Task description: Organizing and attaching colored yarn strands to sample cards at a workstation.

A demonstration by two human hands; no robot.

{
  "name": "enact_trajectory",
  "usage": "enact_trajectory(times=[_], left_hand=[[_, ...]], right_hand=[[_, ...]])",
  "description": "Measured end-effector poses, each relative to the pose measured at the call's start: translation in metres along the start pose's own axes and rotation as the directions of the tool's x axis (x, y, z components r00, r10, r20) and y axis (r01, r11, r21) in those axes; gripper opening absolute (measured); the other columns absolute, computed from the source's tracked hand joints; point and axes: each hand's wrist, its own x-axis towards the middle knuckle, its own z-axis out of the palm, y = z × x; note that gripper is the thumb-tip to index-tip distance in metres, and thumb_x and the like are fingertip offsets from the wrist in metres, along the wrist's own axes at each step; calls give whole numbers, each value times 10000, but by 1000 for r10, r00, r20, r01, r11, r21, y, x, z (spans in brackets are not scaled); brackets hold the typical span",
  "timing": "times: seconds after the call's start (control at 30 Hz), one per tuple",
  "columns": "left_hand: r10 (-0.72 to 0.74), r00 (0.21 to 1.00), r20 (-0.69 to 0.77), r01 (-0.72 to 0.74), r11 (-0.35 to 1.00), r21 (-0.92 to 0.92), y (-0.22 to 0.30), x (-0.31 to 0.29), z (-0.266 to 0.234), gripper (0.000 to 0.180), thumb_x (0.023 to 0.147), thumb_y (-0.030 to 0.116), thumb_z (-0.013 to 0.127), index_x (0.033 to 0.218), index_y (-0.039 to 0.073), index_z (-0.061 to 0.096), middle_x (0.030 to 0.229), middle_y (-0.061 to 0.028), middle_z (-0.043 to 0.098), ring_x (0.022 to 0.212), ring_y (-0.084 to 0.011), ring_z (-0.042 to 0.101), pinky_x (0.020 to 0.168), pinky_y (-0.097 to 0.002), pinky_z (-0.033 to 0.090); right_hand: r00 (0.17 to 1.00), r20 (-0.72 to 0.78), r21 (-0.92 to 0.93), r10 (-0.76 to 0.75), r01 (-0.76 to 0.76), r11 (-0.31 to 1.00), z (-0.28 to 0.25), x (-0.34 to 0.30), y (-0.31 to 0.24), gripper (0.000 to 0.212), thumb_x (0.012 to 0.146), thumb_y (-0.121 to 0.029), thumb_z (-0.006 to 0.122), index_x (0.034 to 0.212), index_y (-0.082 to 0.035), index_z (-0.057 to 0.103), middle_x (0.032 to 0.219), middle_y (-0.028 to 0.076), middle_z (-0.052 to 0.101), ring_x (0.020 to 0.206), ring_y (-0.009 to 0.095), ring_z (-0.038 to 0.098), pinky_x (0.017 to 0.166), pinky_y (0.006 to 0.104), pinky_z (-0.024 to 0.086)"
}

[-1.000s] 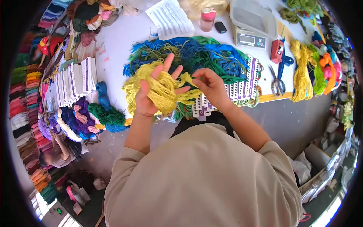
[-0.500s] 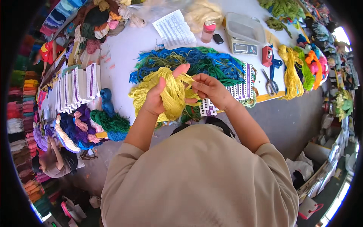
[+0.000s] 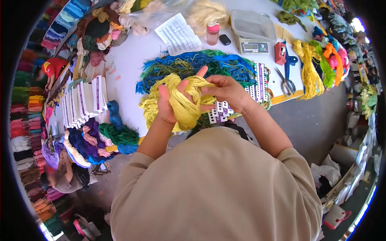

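Left hand point(image 3: 166, 107) is partly hidden by yellow yarn point(image 3: 187, 113); far edge of the table point(image 3: 125, 96) is cut off above.

White table point(image 3: 124, 88), blue-green yarn point(image 3: 193, 64) (loosely tangled), paper sheet point(image 3: 178, 34), pink-lidded bottle point(image 3: 212, 34), scale point(image 3: 251, 47), scissors point(image 3: 287, 85)

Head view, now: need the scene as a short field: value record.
left: left hand, fingers spread, yellow yarn looped around it
right: right hand, fingertips pinching the same yarn
beyond_hands: heap of blue and green yarn on the table
table_right: scissors, red tool
table_far: paper sheet, pink-capped bottle, scale bearing a transparent tray
table_left: row of white cards
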Motion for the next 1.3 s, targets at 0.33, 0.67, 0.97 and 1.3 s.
enact_trajectory(times=[0.33, 0.67, 0.97, 1.3], left_hand=[[39, 995, -93, -14, 968, 251, -15, 34, 1, 702, 839, 708, 528, 1318, 202, 607, 1628, -27, -79, 1444, -302, 235, 1075, -663, 297], [51, 995, -90, -29, 972, 235, -18, 40, -3, 683, 852, 714, 497, 1352, 254, 574, 1628, -42, -63, 1427, -342, 252, 1042, -702, 300], [-118, 990, 75, 107, 985, 135, 10, 7, -6, 771, 879, 682, 497, 1488, 223, 378, 1593, -144, 185, 1444, -408, 219, 867, -429, 543], [705, 487, -515, -535, 707, 463, 165, -174, -42, 412, 962, 219, 565, 1309, 5, 508, 1137, -105, 541, 927, -183, 518, 692, -251, 473]], right_hand=[[995, 35, 214, 92, -97, 972, -41, 2, -14, 166, 843, -140, 727, 984, -70, 675, 821, -41, 640, 561, 23, 361, 539, 174, 312], [994, 97, 84, 59, -68, 994, -44, 5, -11, 146, 907, -144, 671, 1012, -43, 660, 871, -11, 649, 668, 28, 472, 583, 199, 375], [993, 91, -185, -75, 91, 979, -68, -18, -30, 101, 974, -156, 592, 969, -60, 620, 808, -51, 565, 711, 13, 433, 624, 189, 364], [625, -774, 322, -107, 533, 782, -299, -91, 8, 211, 1047, -218, 379, 928, -81, 485, 776, 39, 487, 683, 170, 487, 738, 352, 484]])
